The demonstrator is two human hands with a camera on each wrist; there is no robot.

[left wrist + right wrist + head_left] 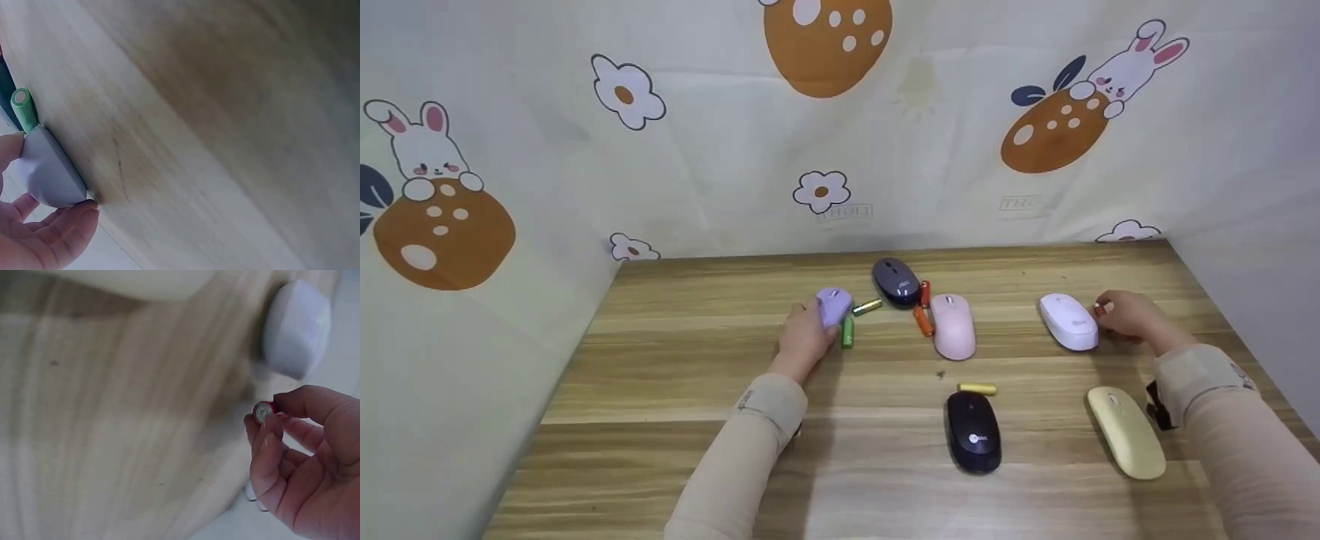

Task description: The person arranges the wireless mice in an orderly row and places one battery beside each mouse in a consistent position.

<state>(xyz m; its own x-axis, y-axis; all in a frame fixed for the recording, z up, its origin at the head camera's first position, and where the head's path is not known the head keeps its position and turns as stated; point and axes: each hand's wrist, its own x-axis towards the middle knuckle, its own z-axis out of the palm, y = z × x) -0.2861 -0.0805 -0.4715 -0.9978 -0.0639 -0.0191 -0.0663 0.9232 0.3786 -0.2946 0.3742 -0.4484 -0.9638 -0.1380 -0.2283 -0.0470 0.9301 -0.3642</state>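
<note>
Purple mouse: 1 [834,306], at left fingertips, on the tabletop [660,375].
Left hand: 1 [804,335], grasping the purple mouse, thumb on one side, fingers on the other.
Held red battery: 1 [263,412], end-on in right wrist view, between right thumb and fingertips.
Right hand: 1 [1132,313], pinching that battery, other fingers curled.
Near left fingers: 2 batteries. Green battery [848,332] just right; gold battery [868,307] a bit farther right.
Near right fingers: 1 white mouse [1069,322], just left.
Right of left fingers, past the gold one: 2 mice, dark grey mouse [896,283] and pink mouse [953,328]; 2 batteries by them, second red battery [925,293] and orange battery [923,322].
Between hands, nearer the person than either set of fingers: 1 black mouse [973,433], yellow battery [978,388] at its far end.
Nearer the person than right fingers: 1 yellow mouse [1126,433].
Totals seen: 6 mice, 6 batteries.
Beyond all fingers: printed cloth [720,172], 2 rabbits, 4 flowers.
</note>
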